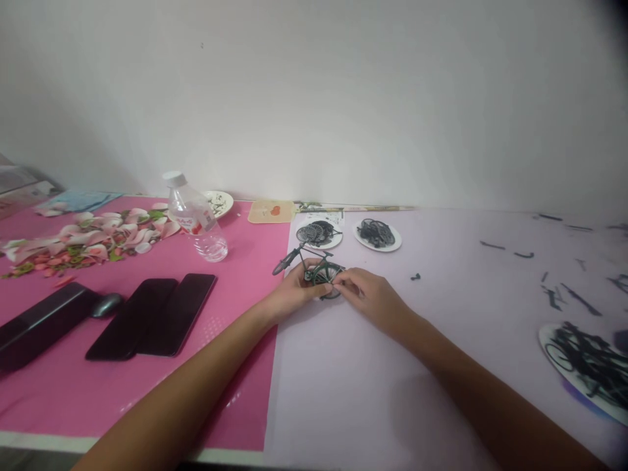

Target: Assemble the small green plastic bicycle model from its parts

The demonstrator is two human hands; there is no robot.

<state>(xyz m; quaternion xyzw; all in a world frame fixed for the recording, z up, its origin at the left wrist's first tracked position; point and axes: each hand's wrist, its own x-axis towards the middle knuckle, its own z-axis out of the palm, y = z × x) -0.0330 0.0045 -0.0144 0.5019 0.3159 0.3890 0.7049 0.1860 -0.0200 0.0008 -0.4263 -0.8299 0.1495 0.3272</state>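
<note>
A small dark model bicycle (321, 269) is held just above the pale part of the table, its single fitted wheel to the right and its bare fork end pointing left. My left hand (297, 291) grips it from the left, thumb laid over the lower wheel area. The fingertips of my right hand (360, 288) are pinched together at the wheel's hub; any tiny part between them is hidden. Just beyond stand a white plate of black wheels (336, 242) and a second white plate (394, 245) heaped with dark parts.
Left, on a pink sheet (235, 366), lie two black phones (176, 317), a dark case (44, 327), artificial petals (98, 235) and a water bottle (201, 219). To the right are loose dark pieces (581, 297) and a plate with finished-looking bicycles (544, 333). A wall (314, 104) rises behind.
</note>
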